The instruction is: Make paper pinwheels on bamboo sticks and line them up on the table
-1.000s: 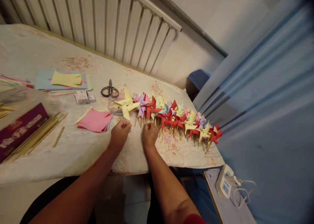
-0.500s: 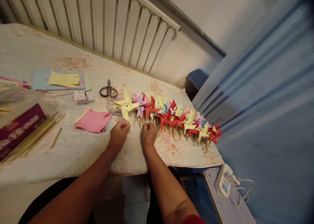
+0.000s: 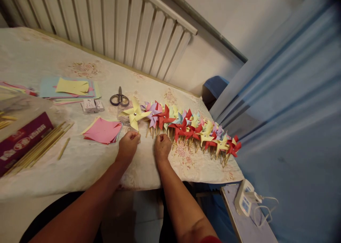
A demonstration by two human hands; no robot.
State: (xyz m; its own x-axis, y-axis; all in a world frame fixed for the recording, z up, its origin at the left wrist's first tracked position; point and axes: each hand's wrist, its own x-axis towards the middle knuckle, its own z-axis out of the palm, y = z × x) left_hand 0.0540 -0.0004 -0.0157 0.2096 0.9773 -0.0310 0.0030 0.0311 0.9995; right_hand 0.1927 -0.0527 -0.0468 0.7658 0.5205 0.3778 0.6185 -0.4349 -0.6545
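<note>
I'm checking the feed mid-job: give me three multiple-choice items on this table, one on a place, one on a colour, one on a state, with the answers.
1. Where do the scissors lie?
A. on the pink paper stack
B. on the tablecloth behind the yellow pinwheel
C. on the box of sticks

2. What colour is the pinwheel at the left end of the row?
A. yellow
B. red
C. blue

3. How is the left hand?
A. flat and open on the cloth
B. lifted off the table
C. closed by the yellow pinwheel's stick

Answers:
1 B: the scissors rest on bare cloth just beyond the yellow pinwheel, apart from the pink paper.
2 A: the end pinwheel's blades are yellow.
3 C: the fingers are curled shut below that pinwheel; the right hand is closed at the sticks of the row.
</note>
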